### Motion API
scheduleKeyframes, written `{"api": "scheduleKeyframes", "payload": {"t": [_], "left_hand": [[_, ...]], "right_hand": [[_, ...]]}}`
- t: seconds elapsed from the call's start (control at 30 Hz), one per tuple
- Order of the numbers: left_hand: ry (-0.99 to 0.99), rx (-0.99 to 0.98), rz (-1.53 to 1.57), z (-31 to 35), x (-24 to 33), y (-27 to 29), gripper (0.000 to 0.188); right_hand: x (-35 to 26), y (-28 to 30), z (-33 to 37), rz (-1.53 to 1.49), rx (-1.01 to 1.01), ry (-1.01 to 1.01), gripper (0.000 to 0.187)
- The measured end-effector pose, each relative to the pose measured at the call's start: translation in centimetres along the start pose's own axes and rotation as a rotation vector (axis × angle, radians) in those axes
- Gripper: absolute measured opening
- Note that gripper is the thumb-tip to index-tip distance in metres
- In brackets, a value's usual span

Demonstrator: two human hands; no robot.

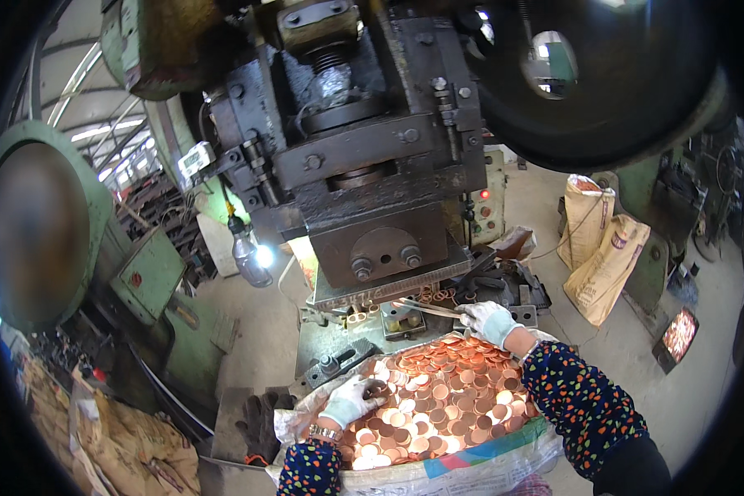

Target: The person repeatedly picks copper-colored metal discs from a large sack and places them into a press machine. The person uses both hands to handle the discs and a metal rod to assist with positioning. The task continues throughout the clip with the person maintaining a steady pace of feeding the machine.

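Discs (450,405), copper-coloured, lie heaped before the press (380,244). My right hand (489,322) clamps a slim metal tool (432,309) pointing toward it; whether my left hand (349,403), at the heap, grips any, I can't tell. Left of the press hangs a lit lamp (252,258); right, paper sacks (610,269).

Dark print marks the front tan sack (608,269) right of the press (376,240); blurry characters line the press's lower plate (362,296).

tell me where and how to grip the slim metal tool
Probably grip the slim metal tool by its right end, from the right, where the right hand holds it: it is long and narrow, its other end pointing toward the press.
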State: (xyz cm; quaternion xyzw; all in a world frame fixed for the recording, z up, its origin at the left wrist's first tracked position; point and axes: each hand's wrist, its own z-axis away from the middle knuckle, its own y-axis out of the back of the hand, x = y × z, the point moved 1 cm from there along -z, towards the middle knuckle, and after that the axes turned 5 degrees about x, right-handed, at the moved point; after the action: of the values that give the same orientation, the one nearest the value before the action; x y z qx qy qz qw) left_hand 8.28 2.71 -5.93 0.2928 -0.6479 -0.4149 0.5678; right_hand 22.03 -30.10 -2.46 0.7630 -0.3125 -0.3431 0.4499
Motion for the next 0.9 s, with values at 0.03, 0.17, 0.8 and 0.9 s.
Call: {"api": "scheduleKeyframes", "payload": {"t": [0.03, 0.17, 0.8, 0.9], "left_hand": [[0.012, -0.019, -0.028, 0.0, 0.1, 0.0, 0.045], [-0.014, -0.063, -0.01, 0.2, 0.4, 0.4, 0.046], [0.03, -0.018, 0.081, -0.2, -1.2, -0.1, 0.051], [0.051, 0.067, 0.226, -0.3, -2.1, -0.2, 0.049]], "right_hand": [[0.3, -0.2, 0.0, -0.01, -0.032, -0.015, 0.031], [0.3, -0.4, 0.2, 0.097, 0.127, 0.168, 0.032], [-2.7, 1.6, 3.4, -0.126, -0.046, 0.046, 0.037], [-4.4, 1.6, 6.7, -0.285, 0.078, 0.168, 0.038]]}}
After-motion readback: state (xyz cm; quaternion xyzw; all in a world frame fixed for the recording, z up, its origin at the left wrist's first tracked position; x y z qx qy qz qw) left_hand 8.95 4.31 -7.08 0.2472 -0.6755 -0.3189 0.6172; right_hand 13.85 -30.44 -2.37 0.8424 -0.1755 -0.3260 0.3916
